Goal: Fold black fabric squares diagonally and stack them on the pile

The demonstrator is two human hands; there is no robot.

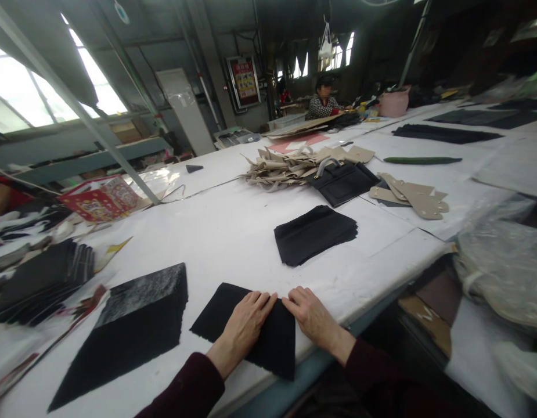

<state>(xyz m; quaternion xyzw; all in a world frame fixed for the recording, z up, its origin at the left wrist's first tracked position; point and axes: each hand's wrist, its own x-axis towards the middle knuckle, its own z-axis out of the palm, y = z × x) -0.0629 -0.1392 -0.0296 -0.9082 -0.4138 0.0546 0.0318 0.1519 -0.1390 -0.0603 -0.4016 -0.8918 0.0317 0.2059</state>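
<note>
A dark rectangular piece of black sheet material (274, 342) lies at the table's near edge, one corner overhanging it. My left hand (248, 322) rests on top of it, fingers stretched out along its surface. At the sheet's far right edge, my right hand (312, 319) has its fingers bent and pressed together on the margin, the fingertips close to those of my left hand. Whether the sheet is one layer or several cannot be made out. Left of it is a stack of black sheets (137, 325), its far part greyish. Another black stack (316, 232) lies beyond my hands.
Farther back are a heap of beige pieces (289, 165), a black handbag (344, 183), loose beige strips (410, 194) and a long green object (422, 160). A slanted pole (107, 148) rises at left near a red patterned bag (100, 200). A person (324, 104) sits beyond the table.
</note>
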